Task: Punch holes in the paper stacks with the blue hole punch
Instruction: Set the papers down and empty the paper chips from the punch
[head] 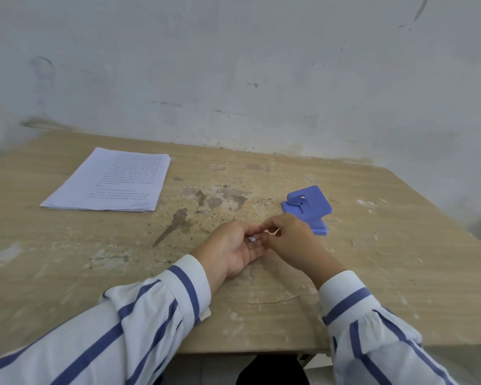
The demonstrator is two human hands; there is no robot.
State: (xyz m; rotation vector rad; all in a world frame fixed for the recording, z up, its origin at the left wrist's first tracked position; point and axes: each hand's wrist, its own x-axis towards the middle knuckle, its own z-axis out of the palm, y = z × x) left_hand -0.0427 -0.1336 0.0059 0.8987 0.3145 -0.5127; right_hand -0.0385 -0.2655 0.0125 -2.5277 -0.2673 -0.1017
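A blue hole punch (pixel 308 207) stands on the wooden table (pixel 386 245), right of centre. A stack of printed white paper (pixel 111 182) lies flat at the back left, far from both hands. My left hand (pixel 231 248) rests palm up on the table in front of the punch, cupping a few small round paper bits (pixel 252 239) at its fingers. My right hand (pixel 292 240) touches the left fingers, with its fingertips pinched over those bits. It sits just in front of the punch and does not touch it.
The tabletop is stained and scuffed around the middle (pixel 206 201). A grey plaster wall (pixel 233 79) closes off the back edge. The table's front edge (pixel 247 350) runs just under my striped sleeves.
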